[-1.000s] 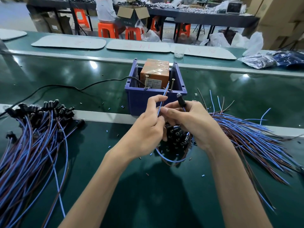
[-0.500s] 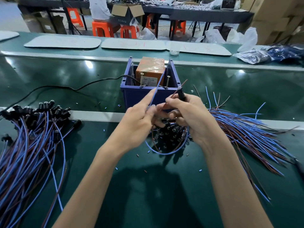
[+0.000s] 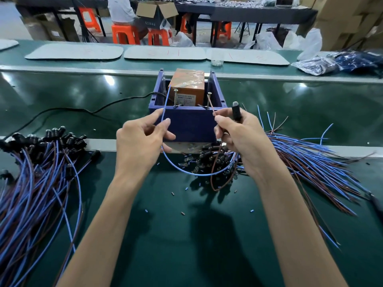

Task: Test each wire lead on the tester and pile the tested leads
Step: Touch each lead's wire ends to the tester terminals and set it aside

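The tester is an orange box (image 3: 186,89) inside a blue bin (image 3: 189,126), with two upright screws (image 3: 175,98) on the bin's front edge. My left hand (image 3: 141,141) pinches the blue wire (image 3: 186,171) of one lead, its tip raised near the left screw. My right hand (image 3: 241,139) pinches the brown wire (image 3: 211,104), whose tip is close to the right screw, and holds the lead's black lamp head (image 3: 236,112). A pile of leads (image 3: 35,179) lies at the left. Another heap of leads (image 3: 306,162) lies at the right.
A black cable (image 3: 68,110) runs left from the bin across the green belt. Small cut wire bits (image 3: 182,213) lie scattered in front of me. White boards (image 3: 165,52) and plastic bags (image 3: 335,63) sit on the far bench. A seated person and orange stools are behind.
My hands have moved apart, spreading the lead's two wires. The blue tip now rises toward the left screw and the brown tip toward the right screw.
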`<control>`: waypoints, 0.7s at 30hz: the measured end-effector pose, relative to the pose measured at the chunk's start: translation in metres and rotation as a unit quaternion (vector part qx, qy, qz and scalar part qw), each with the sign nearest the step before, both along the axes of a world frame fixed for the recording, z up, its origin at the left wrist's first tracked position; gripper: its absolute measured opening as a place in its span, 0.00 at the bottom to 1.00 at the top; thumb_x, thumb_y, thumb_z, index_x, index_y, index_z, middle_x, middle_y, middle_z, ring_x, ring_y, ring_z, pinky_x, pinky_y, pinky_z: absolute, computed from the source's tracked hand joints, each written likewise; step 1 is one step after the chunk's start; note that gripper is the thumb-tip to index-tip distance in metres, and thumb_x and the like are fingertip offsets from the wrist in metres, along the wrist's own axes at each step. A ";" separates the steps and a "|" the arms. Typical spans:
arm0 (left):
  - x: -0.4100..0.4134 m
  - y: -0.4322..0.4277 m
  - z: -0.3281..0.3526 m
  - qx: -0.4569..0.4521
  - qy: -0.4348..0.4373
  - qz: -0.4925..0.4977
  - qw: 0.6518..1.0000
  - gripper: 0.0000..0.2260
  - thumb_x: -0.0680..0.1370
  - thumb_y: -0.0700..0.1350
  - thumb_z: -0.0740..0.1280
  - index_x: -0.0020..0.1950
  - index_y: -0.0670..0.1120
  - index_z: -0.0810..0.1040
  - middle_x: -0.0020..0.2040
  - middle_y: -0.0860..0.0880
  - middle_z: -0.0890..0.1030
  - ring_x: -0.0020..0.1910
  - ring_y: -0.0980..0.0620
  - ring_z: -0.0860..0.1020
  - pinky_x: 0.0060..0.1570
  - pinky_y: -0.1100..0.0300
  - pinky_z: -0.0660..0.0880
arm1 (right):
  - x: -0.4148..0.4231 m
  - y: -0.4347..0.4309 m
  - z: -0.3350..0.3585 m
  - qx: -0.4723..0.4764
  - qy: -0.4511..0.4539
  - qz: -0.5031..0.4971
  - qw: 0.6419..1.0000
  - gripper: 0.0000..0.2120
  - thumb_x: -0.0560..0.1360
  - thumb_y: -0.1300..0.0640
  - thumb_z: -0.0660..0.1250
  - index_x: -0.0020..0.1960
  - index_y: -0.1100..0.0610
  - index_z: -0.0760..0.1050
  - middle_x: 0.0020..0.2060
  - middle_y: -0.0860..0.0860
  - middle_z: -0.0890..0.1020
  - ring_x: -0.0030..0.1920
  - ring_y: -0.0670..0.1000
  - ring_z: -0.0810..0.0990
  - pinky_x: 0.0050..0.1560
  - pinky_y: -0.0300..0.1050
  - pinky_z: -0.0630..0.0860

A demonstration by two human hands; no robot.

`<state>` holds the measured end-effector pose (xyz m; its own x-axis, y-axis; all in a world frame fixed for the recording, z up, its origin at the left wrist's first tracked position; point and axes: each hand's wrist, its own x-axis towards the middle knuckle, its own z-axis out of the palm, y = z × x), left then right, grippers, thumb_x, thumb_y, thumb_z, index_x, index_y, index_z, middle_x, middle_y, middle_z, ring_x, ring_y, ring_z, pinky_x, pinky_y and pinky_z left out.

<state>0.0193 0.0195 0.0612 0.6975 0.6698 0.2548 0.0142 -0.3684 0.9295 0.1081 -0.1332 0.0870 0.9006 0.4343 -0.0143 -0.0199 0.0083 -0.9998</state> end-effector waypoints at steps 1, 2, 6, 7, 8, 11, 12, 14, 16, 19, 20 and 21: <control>0.000 0.001 0.000 -0.005 -0.008 0.004 1.000 0.14 0.78 0.44 0.68 0.64 0.49 0.78 0.31 0.58 0.82 0.24 0.59 0.78 0.32 0.63 0.79 | 0.001 0.000 -0.001 -0.001 -0.002 -0.005 1.000 0.07 0.79 0.64 0.61 0.46 0.54 0.73 0.24 0.47 0.75 0.20 0.40 0.68 0.22 0.27 0.62; 0.000 0.001 0.000 -0.008 -0.016 0.008 1.000 0.14 0.78 0.44 0.67 0.64 0.49 0.78 0.30 0.58 0.82 0.24 0.59 0.77 0.33 0.65 0.79 | 0.002 -0.001 -0.001 -0.006 -0.004 -0.011 1.000 0.07 0.79 0.64 0.61 0.45 0.54 0.74 0.25 0.47 0.75 0.20 0.40 0.68 0.22 0.27 0.62; 0.003 0.000 0.002 -0.010 -0.016 0.013 1.000 0.15 0.81 0.41 0.61 0.67 0.49 0.76 0.31 0.59 0.81 0.28 0.59 0.80 0.45 0.63 0.78 | 0.006 -0.002 -0.002 -0.030 -0.005 -0.027 0.999 0.11 0.77 0.65 0.59 0.44 0.52 0.75 0.27 0.47 0.74 0.22 0.40 0.67 0.21 0.28 0.60; 0.004 0.000 0.003 -0.016 -0.014 0.013 1.000 0.17 0.81 0.39 0.59 0.68 0.49 0.75 0.32 0.59 0.81 0.30 0.59 0.81 0.45 0.65 0.77 | 0.007 -0.002 -0.002 -0.032 0.000 -0.031 0.999 0.12 0.77 0.66 0.59 0.43 0.52 0.76 0.27 0.46 0.74 0.23 0.41 0.67 0.20 0.28 0.60; 0.004 0.000 0.002 -0.020 -0.011 0.013 1.000 0.18 0.80 0.38 0.58 0.69 0.49 0.74 0.33 0.58 0.82 0.31 0.58 0.81 0.44 0.68 0.75 | 0.008 -0.002 -0.002 -0.032 0.006 -0.034 0.999 0.13 0.76 0.67 0.58 0.43 0.52 0.76 0.27 0.46 0.74 0.24 0.41 0.66 0.20 0.29 0.60; 0.004 -0.001 0.004 -0.010 -0.005 0.011 1.000 0.19 0.80 0.37 0.57 0.70 0.49 0.73 0.37 0.57 0.82 0.33 0.59 0.82 0.40 0.73 0.72 | 0.009 -0.002 -0.001 -0.014 0.017 -0.037 0.999 0.14 0.75 0.69 0.58 0.45 0.53 0.77 0.30 0.48 0.76 0.27 0.43 0.65 0.20 0.30 0.59; 0.003 -0.002 0.004 -0.009 -0.009 0.011 1.000 0.19 0.80 0.37 0.57 0.70 0.49 0.73 0.38 0.56 0.82 0.32 0.60 0.82 0.40 0.74 0.72 | 0.009 -0.002 -0.002 -0.008 0.015 -0.035 0.999 0.14 0.75 0.69 0.59 0.45 0.53 0.78 0.31 0.48 0.77 0.27 0.44 0.65 0.20 0.30 0.59; 0.003 0.000 0.004 -0.014 -0.023 0.018 0.999 0.19 0.80 0.36 0.58 0.69 0.49 0.72 0.38 0.56 0.82 0.32 0.59 0.82 0.40 0.73 0.73 | 0.009 -0.002 -0.003 -0.008 0.003 -0.029 1.000 0.14 0.76 0.68 0.60 0.47 0.52 0.78 0.31 0.47 0.79 0.28 0.43 0.66 0.21 0.29 0.60; 0.002 0.001 0.004 -0.022 -0.032 0.024 0.999 0.17 0.80 0.37 0.60 0.68 0.50 0.72 0.39 0.55 0.83 0.31 0.58 0.82 0.41 0.70 0.76 | 0.009 -0.001 -0.004 -0.015 -0.017 -0.022 1.000 0.13 0.78 0.67 0.60 0.49 0.51 0.78 0.30 0.45 0.81 0.29 0.42 0.68 0.21 0.28 0.62; 0.001 0.002 0.003 -0.039 -0.042 0.026 0.998 0.11 0.80 0.37 0.61 0.59 0.51 0.71 0.40 0.53 0.84 0.31 0.56 0.83 0.39 0.69 0.77 | 0.010 -0.002 -0.006 -0.007 -0.043 -0.025 0.999 0.12 0.79 0.65 0.60 0.50 0.51 0.78 0.31 0.43 0.83 0.30 0.37 0.72 0.23 0.26 0.64; 0.001 0.002 0.003 -0.044 -0.043 0.029 0.998 0.10 0.80 0.38 0.61 0.57 0.51 0.72 0.40 0.53 0.84 0.31 0.56 0.83 0.39 0.68 0.77 | 0.009 -0.001 -0.006 -0.005 -0.045 -0.030 0.999 0.12 0.79 0.65 0.60 0.49 0.51 0.78 0.32 0.42 0.83 0.30 0.36 0.73 0.23 0.26 0.64; 0.001 0.003 0.001 -0.047 -0.043 0.033 0.997 0.09 0.80 0.38 0.61 0.56 0.50 0.72 0.40 0.53 0.84 0.32 0.56 0.83 0.39 0.66 0.78 | 0.009 -0.001 -0.007 -0.003 -0.045 -0.033 0.998 0.11 0.79 0.65 0.60 0.49 0.51 0.78 0.32 0.43 0.84 0.31 0.36 0.74 0.23 0.26 0.64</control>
<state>0.0206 0.0225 0.0626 0.6291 0.7374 0.2459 -0.0454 -0.2809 0.9587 0.1172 -0.1341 0.0800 0.9254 0.3734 0.0653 0.0702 0.0002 -0.9975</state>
